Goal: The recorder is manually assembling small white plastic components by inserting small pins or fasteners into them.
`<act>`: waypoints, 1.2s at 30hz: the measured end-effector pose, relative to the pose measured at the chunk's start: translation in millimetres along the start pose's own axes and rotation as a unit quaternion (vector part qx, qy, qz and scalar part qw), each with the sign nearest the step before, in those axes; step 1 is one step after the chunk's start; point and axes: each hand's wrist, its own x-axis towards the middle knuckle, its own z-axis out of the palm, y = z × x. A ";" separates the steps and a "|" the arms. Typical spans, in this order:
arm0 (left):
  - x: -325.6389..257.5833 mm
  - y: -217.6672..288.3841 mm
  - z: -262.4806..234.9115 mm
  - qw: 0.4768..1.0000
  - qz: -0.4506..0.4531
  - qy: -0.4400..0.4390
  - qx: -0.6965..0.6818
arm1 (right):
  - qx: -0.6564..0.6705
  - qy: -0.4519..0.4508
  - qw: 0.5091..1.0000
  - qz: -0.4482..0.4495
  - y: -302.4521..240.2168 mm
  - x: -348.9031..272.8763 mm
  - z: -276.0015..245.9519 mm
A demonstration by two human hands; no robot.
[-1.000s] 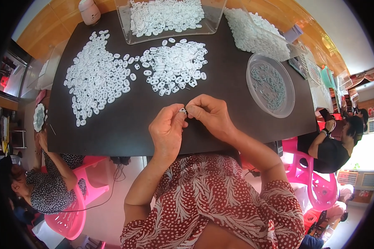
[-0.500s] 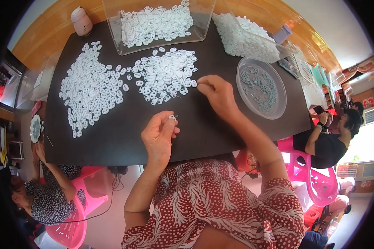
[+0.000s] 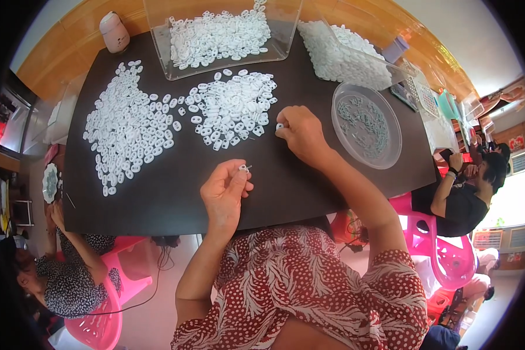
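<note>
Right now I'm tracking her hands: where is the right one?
In the head view the right hand rests on the black table, between the middle pile of white pieces and the round clear dish.

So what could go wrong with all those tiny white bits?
The left hand pinches one small white piece only at the fingertips above the black table, so it might slip and bounce away. The right hand is picking at the edge of the middle pile; a nudge could scatter the loose pieces.
</note>
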 end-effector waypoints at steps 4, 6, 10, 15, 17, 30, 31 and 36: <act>0.4 0.6 -1.3 1.000 0.012 -0.004 -0.016 | 0.120 -0.038 0.991 0.047 -12.3 -8.4 -10.8; 0.6 4.0 1.9 1.000 0.022 0.004 -0.016 | 0.207 -0.055 0.972 0.098 -19.6 -15.1 -12.1; -1.0 9.5 8.2 0.999 0.000 0.001 -0.053 | 0.458 -0.087 0.850 0.247 -45.7 -19.1 -16.8; 0.6 4.5 11.4 0.993 0.011 0.000 -0.118 | 0.523 -0.089 0.793 0.300 -71.6 -27.1 -14.5; -0.1 4.9 11.1 0.991 0.018 0.010 -0.132 | 0.538 -0.092 0.781 0.304 -79.1 -29.6 -16.2; -10.0 8.2 12.9 0.995 0.050 0.023 -0.083 | 0.569 -0.076 0.756 0.314 -77.9 -36.2 -16.2; -11.5 7.8 12.7 0.996 0.047 0.022 -0.078 | 0.576 -0.069 0.745 0.328 -77.3 -35.7 -15.9; -18.1 7.7 16.0 0.998 0.039 0.035 -0.038 | 0.590 -0.050 0.729 0.344 -78.1 -35.3 -13.8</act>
